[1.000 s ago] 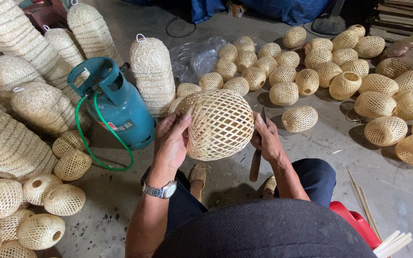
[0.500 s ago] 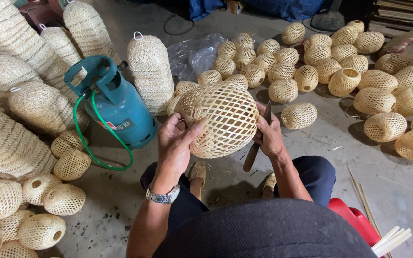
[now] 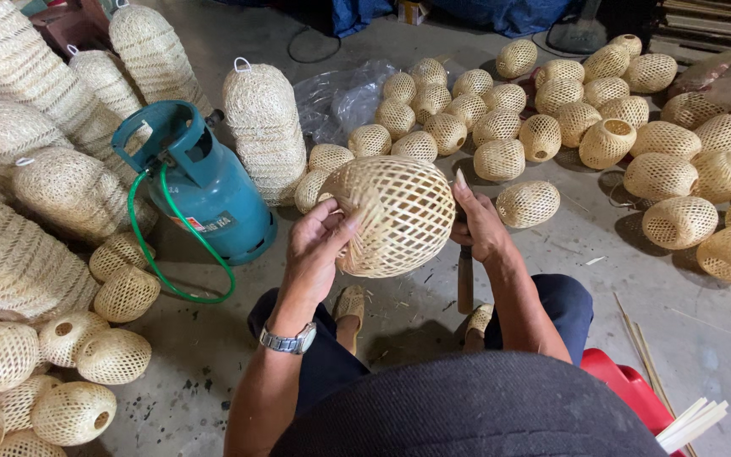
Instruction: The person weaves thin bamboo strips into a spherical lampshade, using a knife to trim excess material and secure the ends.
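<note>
Concrete floor (image 3: pixel 687 330), woven ball (image 3: pixel 399 216) hiding right hand (image 3: pixel 480 228) fingers

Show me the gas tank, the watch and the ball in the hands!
gas tank (image 3: pixel 213 199), head view, on its teal body.
watch (image 3: pixel 288 341), head view, on its metal band.
ball (image 3: pixel 403 211), head view, on its woven side.

Left hand (image 3: pixel 319 245), right hand (image 3: pixel 477 224), curled inward

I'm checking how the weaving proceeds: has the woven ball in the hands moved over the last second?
Yes. The woven ball has shifted slightly left, closer to the teal gas cylinder, and turned between the hands.
</note>
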